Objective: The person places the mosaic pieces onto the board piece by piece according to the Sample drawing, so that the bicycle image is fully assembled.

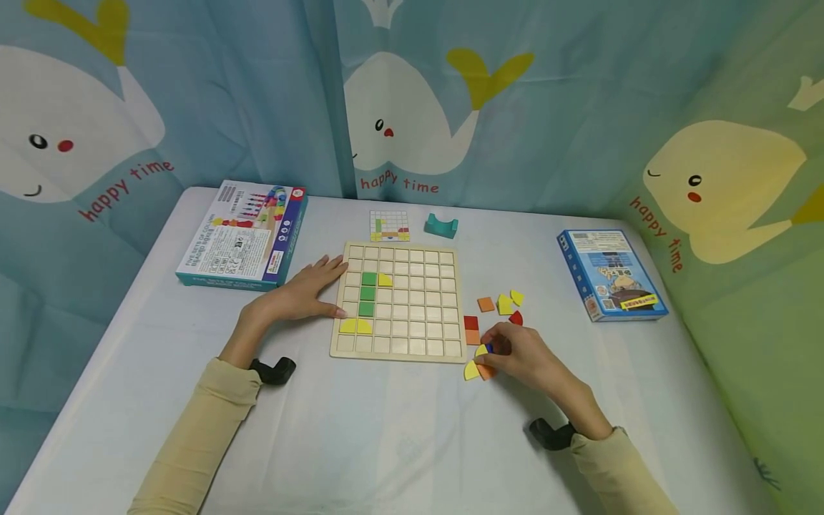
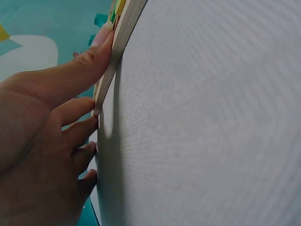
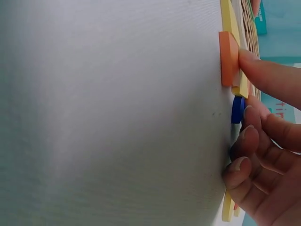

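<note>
A wooden grid board [image 1: 399, 300] lies mid-table, holding three green squares [image 1: 368, 294] in a column, one yellow piece [image 1: 385, 280] beside the top one and two more at lower left. My left hand [image 1: 302, 292] touches the board's left edge, its thumb on the rim in the left wrist view. At the board's lower right, my right hand [image 1: 524, 355] pinches a yellow piece [image 1: 481, 350] between thumb and forefinger. Against it are an orange piece [image 3: 229, 59] and a blue piece [image 3: 238, 109]; another yellow piece [image 1: 472, 370] lies in front.
Red and orange squares [image 1: 472, 330] touch the board's right edge. Orange, yellow and red pieces [image 1: 505, 305] lie farther right. Behind the board are a pattern card [image 1: 389, 225] and a teal holder [image 1: 440, 227]. Boxes stand at left [image 1: 241, 232] and right [image 1: 611, 275].
</note>
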{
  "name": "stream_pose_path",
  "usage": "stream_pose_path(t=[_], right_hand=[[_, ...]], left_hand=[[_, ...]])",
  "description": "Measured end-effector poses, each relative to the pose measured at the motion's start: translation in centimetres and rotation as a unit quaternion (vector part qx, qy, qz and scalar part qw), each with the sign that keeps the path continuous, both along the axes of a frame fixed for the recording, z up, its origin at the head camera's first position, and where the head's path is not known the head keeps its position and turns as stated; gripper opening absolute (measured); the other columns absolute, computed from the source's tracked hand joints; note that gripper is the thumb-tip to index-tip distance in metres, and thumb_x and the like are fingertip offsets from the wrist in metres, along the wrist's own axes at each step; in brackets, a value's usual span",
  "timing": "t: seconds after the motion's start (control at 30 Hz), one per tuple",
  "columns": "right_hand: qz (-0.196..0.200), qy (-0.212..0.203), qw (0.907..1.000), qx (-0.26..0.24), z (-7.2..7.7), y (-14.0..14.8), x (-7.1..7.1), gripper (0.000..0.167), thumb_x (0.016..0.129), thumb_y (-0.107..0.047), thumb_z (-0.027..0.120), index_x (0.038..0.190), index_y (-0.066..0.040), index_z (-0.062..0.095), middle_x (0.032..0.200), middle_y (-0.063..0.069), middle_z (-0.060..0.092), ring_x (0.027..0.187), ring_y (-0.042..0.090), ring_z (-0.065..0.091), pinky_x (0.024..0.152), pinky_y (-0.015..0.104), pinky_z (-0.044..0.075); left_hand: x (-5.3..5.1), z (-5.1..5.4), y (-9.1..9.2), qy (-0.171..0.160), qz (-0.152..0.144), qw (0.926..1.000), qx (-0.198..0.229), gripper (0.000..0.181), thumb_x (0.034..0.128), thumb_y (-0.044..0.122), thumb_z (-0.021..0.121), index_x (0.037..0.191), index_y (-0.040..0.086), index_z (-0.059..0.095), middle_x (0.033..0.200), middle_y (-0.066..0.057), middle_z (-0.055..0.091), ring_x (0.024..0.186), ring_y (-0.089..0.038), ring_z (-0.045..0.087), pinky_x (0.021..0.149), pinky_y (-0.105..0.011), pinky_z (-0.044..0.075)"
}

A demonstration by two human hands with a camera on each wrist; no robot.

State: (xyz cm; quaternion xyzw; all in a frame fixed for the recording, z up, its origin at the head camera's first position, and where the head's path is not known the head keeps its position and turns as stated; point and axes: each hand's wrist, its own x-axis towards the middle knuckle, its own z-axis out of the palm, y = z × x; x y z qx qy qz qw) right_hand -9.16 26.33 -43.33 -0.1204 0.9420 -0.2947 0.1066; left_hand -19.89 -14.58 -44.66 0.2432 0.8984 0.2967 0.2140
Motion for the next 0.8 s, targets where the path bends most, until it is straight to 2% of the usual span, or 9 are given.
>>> stream_pose_path(t=[0.23, 0.4, 0.6, 0.8], right_hand=[[-0.013, 0.0, 0.9998, -0.013, 0.0, 0.0, 0.0, 0.025, 0.081, -0.011, 0.087, 0.095, -0.004, 0.067, 0.076, 0.0, 0.058, 0.071, 0.015, 0.051, 0.057, 0.021, 0.043], [-0.019, 0.002, 0.9991, -0.037, 0.2, -0.2, 0.1, 0.021, 0.083, -0.008, 0.085, 0.092, -0.006, 0.066, 0.078, 0.0, 0.063, 0.071, 0.015, 0.055, 0.059, 0.02, 0.048], [-0.007, 0.004, 0.9986, -0.053, 0.2, -0.6, -0.2, 0.014, 0.086, -0.004, 0.081, 0.091, -0.007, 0.068, 0.084, 0.001, 0.068, 0.074, 0.015, 0.06, 0.063, 0.02, 0.054], [0.0, 0.009, 0.996, -0.089, 0.3, -1.5, -0.8, 0.014, 0.087, -0.005, 0.08, 0.094, -0.006, 0.068, 0.086, 0.002, 0.07, 0.079, 0.014, 0.066, 0.071, 0.019, 0.058]], left_hand=[[-0.1, -0.1, 0.0, 0.0, -0.002, 1.0, -0.005, 0.099, 0.0911, 0.037, 0.077, 0.165, 0.008, 0.017, 0.174, -0.013, 0.009, 0.161, -0.037, -0.002, 0.131, -0.055, -0.001], [-0.1, -0.2, 0.0, 0.001, 0.0, 1.0, -0.003, 0.1, 0.0912, 0.039, 0.077, 0.165, 0.007, 0.018, 0.173, -0.014, 0.01, 0.16, -0.039, -0.001, 0.13, -0.056, 0.0], [0.0, -0.1, 0.0, -0.004, 0.004, 1.0, -0.008, 0.1, 0.0909, 0.038, 0.077, 0.165, 0.009, 0.017, 0.174, -0.012, 0.009, 0.161, -0.037, -0.003, 0.131, -0.055, -0.002], [0.0, -0.1, -0.1, -0.002, 0.004, 1.0, -0.004, 0.1, 0.0906, 0.038, 0.077, 0.165, 0.008, 0.018, 0.174, -0.013, 0.009, 0.16, -0.037, -0.003, 0.13, -0.055, -0.002]])
